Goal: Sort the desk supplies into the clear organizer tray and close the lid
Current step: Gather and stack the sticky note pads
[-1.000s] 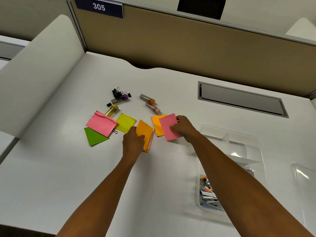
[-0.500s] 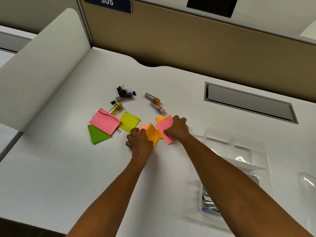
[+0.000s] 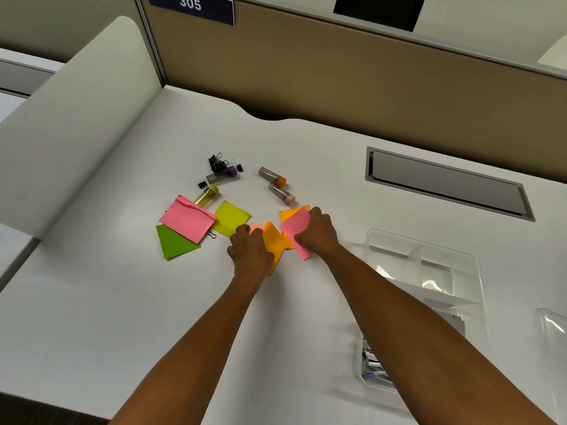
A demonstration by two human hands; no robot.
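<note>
The clear tray [image 3: 472, 271] was seen nearest, at 4 o'clock on the desk [image 3: 92, 302], with small supplies at its near end. At centre, an orange note pad [image 3: 273, 240] was gripped by the curled left hand [image 3: 250, 250]; a pink note pad [image 3: 296, 231] was pinched by the right hand [image 3: 319, 233]. Further notes were recorded at 10 o'clock, with tubes [image 3: 277, 187] and black clips [image 3: 219, 162] beyond.

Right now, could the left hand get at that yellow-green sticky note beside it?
Probably yes. The yellow-green sticky note lies flat on the desk just beyond the left hand with nothing on top of it. But that hand already grips an orange sticky pad, so it would likely need to let go first.
</note>
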